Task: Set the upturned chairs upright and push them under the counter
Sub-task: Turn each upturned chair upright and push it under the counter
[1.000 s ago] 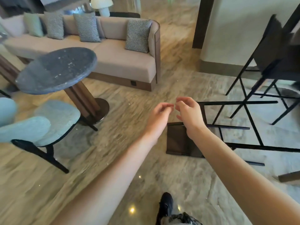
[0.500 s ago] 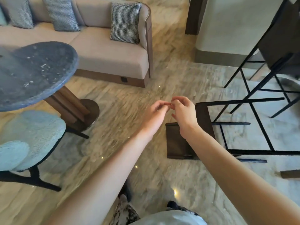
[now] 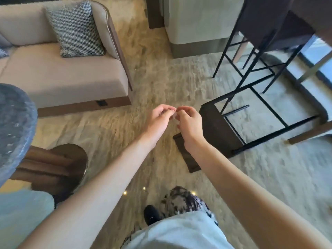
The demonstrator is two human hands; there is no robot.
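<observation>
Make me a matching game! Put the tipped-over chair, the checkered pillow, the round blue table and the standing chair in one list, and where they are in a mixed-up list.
Things:
1. tipped-over chair
2. checkered pillow
3. round blue table
4. standing chair

Places:
A. at the left edge of the view
B. lying on its side on the floor
C. upright at the top right
D. on the sofa

Pairs: 1-B, 2-D, 3-A, 4-C

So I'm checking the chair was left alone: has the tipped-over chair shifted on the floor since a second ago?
Cannot tell for sure. The camera moved; the tipped-over chair lies the same way beside the standing stool, and neither hand touches it.
</observation>
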